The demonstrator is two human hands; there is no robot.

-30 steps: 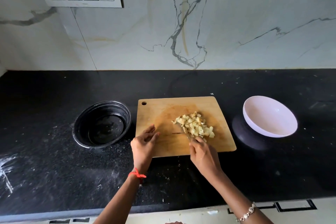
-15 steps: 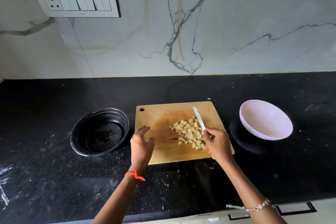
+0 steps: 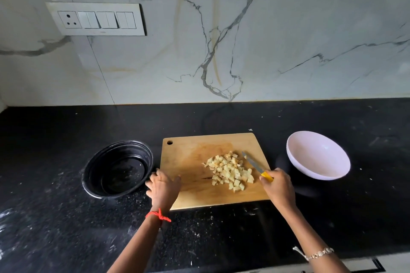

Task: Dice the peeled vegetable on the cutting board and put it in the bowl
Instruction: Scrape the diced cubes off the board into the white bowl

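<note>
A heap of pale yellow diced vegetable (image 3: 230,170) lies on the right half of the wooden cutting board (image 3: 188,157). My right hand (image 3: 278,186) grips a yellow-handled knife (image 3: 255,165) at the board's right edge, its blade lying just right of the heap and pointing away from me. My left hand (image 3: 164,188) holds the board's left edge with curled fingers. A white bowl (image 3: 318,158), with nothing in it, stands to the right of the board. A black bowl (image 3: 118,168) sits to the left, close to my left hand.
The board and both bowls stand on a black speckled counter (image 3: 66,228) with white smears at the left. A marble wall rises behind, carrying a switch panel (image 3: 97,19) at the upper left. The counter's front edge runs just below my arms.
My right hand moved the knife from the near side of the heap to its right side. My left hand shifted left from the board's surface to its left edge. The camera tilted.
</note>
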